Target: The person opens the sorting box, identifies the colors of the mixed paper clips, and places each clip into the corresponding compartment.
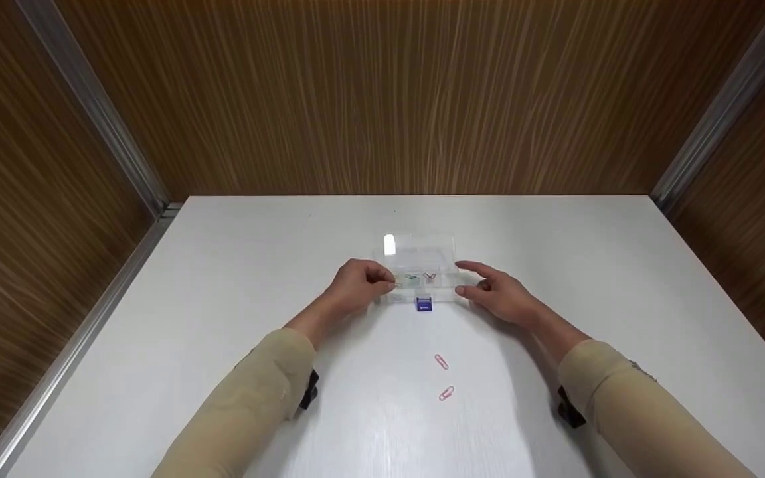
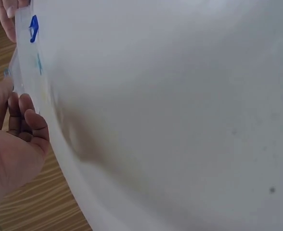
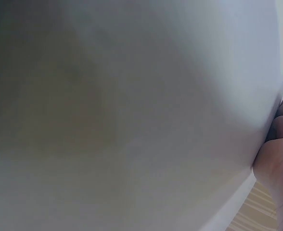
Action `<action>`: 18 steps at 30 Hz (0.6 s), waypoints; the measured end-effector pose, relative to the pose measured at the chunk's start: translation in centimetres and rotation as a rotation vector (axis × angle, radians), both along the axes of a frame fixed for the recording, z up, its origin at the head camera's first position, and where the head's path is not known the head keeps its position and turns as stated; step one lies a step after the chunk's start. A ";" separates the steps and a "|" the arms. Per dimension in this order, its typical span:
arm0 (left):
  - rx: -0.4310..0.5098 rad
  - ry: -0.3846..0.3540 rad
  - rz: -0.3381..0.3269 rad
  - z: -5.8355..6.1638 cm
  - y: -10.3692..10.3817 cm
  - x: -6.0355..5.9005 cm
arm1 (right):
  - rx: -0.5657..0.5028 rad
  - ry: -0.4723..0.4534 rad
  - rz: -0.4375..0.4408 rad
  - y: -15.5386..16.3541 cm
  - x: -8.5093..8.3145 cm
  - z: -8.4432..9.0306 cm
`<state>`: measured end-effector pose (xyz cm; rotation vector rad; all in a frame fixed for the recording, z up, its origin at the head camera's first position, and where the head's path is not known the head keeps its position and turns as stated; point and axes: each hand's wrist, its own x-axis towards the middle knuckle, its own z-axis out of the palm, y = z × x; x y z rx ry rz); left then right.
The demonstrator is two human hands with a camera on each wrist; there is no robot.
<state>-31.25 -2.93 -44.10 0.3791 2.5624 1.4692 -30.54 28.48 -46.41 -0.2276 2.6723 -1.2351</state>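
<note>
a: table (image 1: 223, 318) first. white top, wood-grain walls (image 1: 382, 93) on three sides, metal strips in the corners.

b: arms next. both forearms in beige sleeves (image 1: 256, 392) reach forward from the near edge and angle in toward the middle. a dark strap sits at each wrist.

a: between the hands?

b: a clear plastic box (image 1: 420, 262), lid open and tilted back, standing mid-table. a blue clasp (image 1: 424, 305) on its near edge. a few small clips lie in the compartments, colours hard to tell.

a: left hand (image 1: 358, 285)?

b: at the box's left end, knuckles up, fingers curled in. thumb and fingertips pinch that end of the box. the left wrist view shows the curled fingers (image 2: 28, 120) against the clear edge, with the blue clasp further along.

a: right hand (image 1: 499, 295)?

b: at the right end, more relaxed. index finger stretched toward the far corner, thumb against the near side. fingers only lightly bent; whether it grips or just rests there, cannot tell. the right wrist view is mostly blurred table, with a bit of palm.

a: smallest?

b: two pink paper clips (image 1: 441, 362), loose on the table nearer the person, one behind the other, well apart from the box.
</note>
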 end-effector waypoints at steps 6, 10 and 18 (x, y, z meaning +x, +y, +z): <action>-0.018 -0.017 0.016 -0.1 0.3 0.1 | -0.001 -0.010 -0.003 0.0 0.0 0.0; -0.016 -0.023 0.016 -0.2 0.4 0.2 | -0.003 -0.004 -0.001 0.0 -0.1 -0.1; 0.009 -0.060 0.015 -0.1 0.1 0.2 | -0.018 0.006 -0.003 0.0 0.0 -0.1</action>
